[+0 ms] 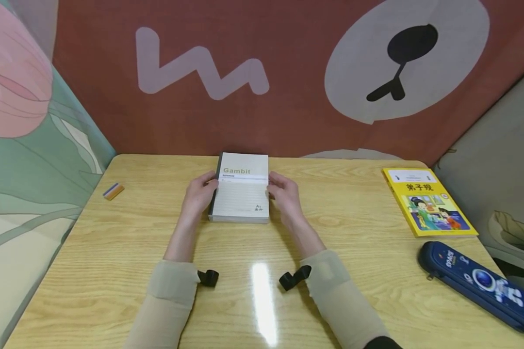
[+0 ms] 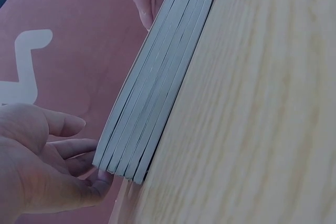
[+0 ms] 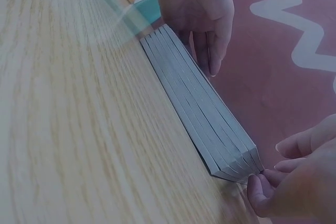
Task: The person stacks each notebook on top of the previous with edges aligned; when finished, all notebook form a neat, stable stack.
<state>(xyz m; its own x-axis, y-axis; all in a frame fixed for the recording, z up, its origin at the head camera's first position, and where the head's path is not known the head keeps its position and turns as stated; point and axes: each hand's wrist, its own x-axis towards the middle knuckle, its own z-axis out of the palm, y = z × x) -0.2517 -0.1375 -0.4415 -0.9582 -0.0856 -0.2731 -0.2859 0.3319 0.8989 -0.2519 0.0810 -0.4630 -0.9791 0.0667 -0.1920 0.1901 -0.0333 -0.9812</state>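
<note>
A stack of several notebooks point(image 1: 240, 198) lies on the wooden table, its white top cover reading "Gambit" beside a dark spine strip. My left hand point(image 1: 199, 194) touches the spine side of the stack. On the opposite side, my right hand point(image 1: 286, 196) rests its fingertips against the edge. Both wrist views show the layered edges of the notebooks point(image 2: 157, 82), with the left hand point(image 2: 47, 161) at one end. The right wrist view has the right hand point(image 3: 302, 177) touching a near corner of the stack point(image 3: 197, 103); its fingers are loosely bent.
On the right side of the table lie a yellow picture-covered book point(image 1: 428, 201) and a dark blue space-themed pencil case point(image 1: 480, 286). A small orange, white and blue eraser point(image 1: 113, 191) sits at the left. Patterned cloth point(image 1: 288, 121) hangs behind the table's far edge.
</note>
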